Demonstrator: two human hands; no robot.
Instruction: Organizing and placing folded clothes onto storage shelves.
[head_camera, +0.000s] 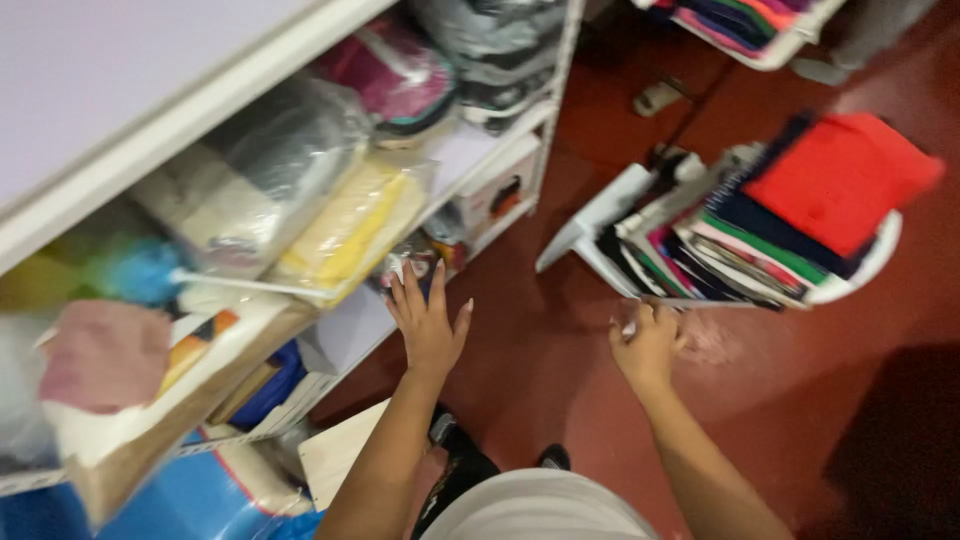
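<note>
My left hand (428, 325) spreads toward plastic-wrapped packages (300, 190) (yellow, grey) on the white shelf (180, 125); my right hand (647, 345) is curled shut above the red floor (760, 400).

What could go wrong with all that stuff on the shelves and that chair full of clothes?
The plastic-wrapped bundles bulge past the shelf edge, so the open left hand reaching in might knock one down. The folded clothes are stacked high on the white chair; a bump from the closed right hand nearby could perhaps tip them onto the red floor.
</note>
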